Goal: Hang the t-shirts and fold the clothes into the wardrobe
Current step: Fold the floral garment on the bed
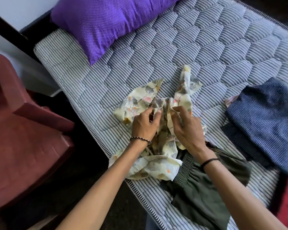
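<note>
- Left hand [145,125] pinches the crumpled cream floral-print garment [136,100], which lies on the grey-striped quilted mattress [140,63] near its front edge.
- Right hand [186,128] grips the same bunch just beside it; finding the seams and spreading it flat first should help the fold.
- Around: maroon plastic chair [23,138], purple dotted pillow [106,22], folded blue striped cloth [264,123].

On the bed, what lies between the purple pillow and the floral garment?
Nothing. In the head view, only bare striped mattress separates the purple pillow from the floral garment.
</note>
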A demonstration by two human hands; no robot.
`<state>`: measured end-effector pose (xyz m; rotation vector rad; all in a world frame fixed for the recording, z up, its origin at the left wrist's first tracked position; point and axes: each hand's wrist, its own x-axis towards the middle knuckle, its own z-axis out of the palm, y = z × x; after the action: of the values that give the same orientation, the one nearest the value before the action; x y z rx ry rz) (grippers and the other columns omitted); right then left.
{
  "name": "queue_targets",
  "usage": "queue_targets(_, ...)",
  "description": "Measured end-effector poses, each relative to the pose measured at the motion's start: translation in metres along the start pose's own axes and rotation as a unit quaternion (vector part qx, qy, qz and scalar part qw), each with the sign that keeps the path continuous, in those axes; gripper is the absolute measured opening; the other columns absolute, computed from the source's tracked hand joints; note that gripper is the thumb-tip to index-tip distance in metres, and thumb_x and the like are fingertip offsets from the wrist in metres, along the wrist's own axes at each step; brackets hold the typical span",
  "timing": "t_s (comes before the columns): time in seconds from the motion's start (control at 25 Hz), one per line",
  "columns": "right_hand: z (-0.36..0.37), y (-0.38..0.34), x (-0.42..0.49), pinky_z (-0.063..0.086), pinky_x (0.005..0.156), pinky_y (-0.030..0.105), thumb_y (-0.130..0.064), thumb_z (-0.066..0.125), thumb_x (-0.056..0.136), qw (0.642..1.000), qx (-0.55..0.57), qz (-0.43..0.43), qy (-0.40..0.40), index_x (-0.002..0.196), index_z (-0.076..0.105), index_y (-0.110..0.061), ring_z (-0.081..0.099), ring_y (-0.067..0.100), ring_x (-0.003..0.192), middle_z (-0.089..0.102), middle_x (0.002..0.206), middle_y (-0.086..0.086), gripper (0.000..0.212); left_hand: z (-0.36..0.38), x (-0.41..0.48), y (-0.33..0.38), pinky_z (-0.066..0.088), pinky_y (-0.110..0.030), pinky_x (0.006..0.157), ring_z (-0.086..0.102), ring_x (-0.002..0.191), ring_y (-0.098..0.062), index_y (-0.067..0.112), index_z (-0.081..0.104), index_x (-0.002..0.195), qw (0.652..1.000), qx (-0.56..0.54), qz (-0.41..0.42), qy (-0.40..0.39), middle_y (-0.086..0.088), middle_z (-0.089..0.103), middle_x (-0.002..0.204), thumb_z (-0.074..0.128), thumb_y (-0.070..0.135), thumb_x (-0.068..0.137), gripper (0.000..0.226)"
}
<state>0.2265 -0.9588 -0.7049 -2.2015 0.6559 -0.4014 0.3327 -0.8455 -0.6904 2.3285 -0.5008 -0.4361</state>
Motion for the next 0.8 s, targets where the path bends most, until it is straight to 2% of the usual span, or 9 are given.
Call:
queue_targets(0.08,-0.001,-0.010,-0.009,0.032,0.035,0.017,-0.028,0.048,0.105,0.999,0.014,-0.028,-0.019,0.116,0.061,-0.009,0.042,0.009,0.036,0.045,0.052,-0.012,0.025,-0.004,-0.006,0.003,0.026,-0.023,0.040,0.039,0.037,-0.006,0.020,0.070,0.104,1.000,0.003,0.000,-0.017,0.007,0.044,0.047,0.050,0.047,0.099,0.034)
queue_targets(0.16,-0.006,-0.022,-0.016,0.035,0.035,0.017,-0.037,0.040,0.103,0.996,0.013,-0.064,-0.052,0.118,0.060,-0.012,0.050,0.007,0.042,0.042,0.053,-0.016,0.035,-0.010,-0.012,0.007,0.023,-0.023,0.040,0.033,0.037,-0.003,0.024,0.067,0.084,0.999,-0.022,-0.016,-0.023,0.007,0.041,0.046,0.050,0.044,0.100,0.031)
queue_targets(0.2,-0.008,-0.025,-0.019,0.032,0.035,0.017,-0.039,0.038,0.103,0.995,0.003,-0.075,-0.064,0.120,0.061,-0.015,0.045,0.008,0.038,0.041,0.051,-0.015,0.037,-0.013,-0.014,0.011,0.023,-0.024,0.041,0.032,0.038,-0.004,0.023,0.058,0.069,0.999,-0.032,-0.026,-0.018,0.007,0.038,0.045,0.051,0.044,0.100,0.038)
queue_targets(0.28,-0.013,-0.027,-0.021,0.033,0.037,0.024,-0.040,0.037,0.104,0.993,-0.034,-0.085,-0.070,0.126,0.060,-0.023,0.033,0.004,0.035,0.044,0.050,-0.010,0.037,-0.020,-0.017,0.017,0.021,-0.024,0.042,0.029,0.039,-0.006,0.020,0.040,0.055,0.997,-0.055,-0.050,-0.009,0.007,0.034,0.046,0.054,0.044,0.098,0.051)
queue_targets(0.36,-0.021,-0.032,-0.022,0.030,0.038,0.026,-0.037,0.039,0.105,0.992,-0.060,-0.093,-0.068,0.131,0.060,-0.029,0.029,0.000,0.037,0.043,0.048,-0.009,0.035,-0.032,-0.023,0.025,0.020,-0.024,0.043,0.027,0.040,-0.006,0.020,0.036,0.053,0.995,-0.073,-0.063,-0.015,0.007,0.031,0.046,0.056,0.045,0.097,0.054)
queue_targets(0.48,-0.040,-0.051,-0.022,0.016,0.042,0.012,-0.030,0.044,0.102,0.989,-0.072,-0.124,-0.048,0.132,0.063,-0.027,0.020,-0.006,0.037,0.028,0.047,-0.019,0.036,-0.051,-0.026,0.038,0.023,-0.029,0.050,0.032,0.047,-0.013,0.019,0.036,0.055,0.989,-0.104,-0.094,-0.047,0.001,0.033,0.051,0.055,0.047,0.096,0.054)
queue_targets(0.64,-0.073,-0.089,-0.014,0.010,0.046,0.008,-0.029,0.042,0.099,0.978,-0.096,-0.183,-0.029,0.127,0.068,-0.025,0.017,-0.004,0.038,0.056,0.053,-0.008,0.039,-0.090,-0.029,0.077,0.021,-0.031,0.050,0.031,0.045,-0.013,0.018,0.033,0.050,0.987,-0.073,-0.120,-0.076,0.003,0.030,0.048,0.049,0.046,0.099,0.059)
queue_targets(0.72,-0.091,-0.110,-0.010,0.015,0.043,0.015,-0.027,0.046,0.097,0.973,-0.123,-0.194,-0.022,0.128,0.068,-0.029,0.030,0.004,0.039,0.062,0.056,-0.006,0.039,-0.110,-0.032,0.096,0.023,-0.032,0.054,0.033,0.047,-0.015,0.018,0.035,0.051,0.985,-0.078,-0.125,-0.087,0.003,0.031,0.050,0.048,0.048,0.099,0.058)
queue_targets(0.8,-0.105,-0.128,-0.005,0.022,0.044,0.020,-0.020,0.056,0.092,0.967,-0.142,-0.211,-0.018,0.127,0.069,-0.030,0.043,0.012,0.039,0.066,0.060,-0.004,0.039,-0.126,-0.033,0.113,0.027,-0.032,0.058,0.039,0.053,-0.017,0.017,0.047,0.056,0.980,-0.102,-0.140,-0.097,0.001,0.037,0.056,0.049,0.051,0.097,0.053)
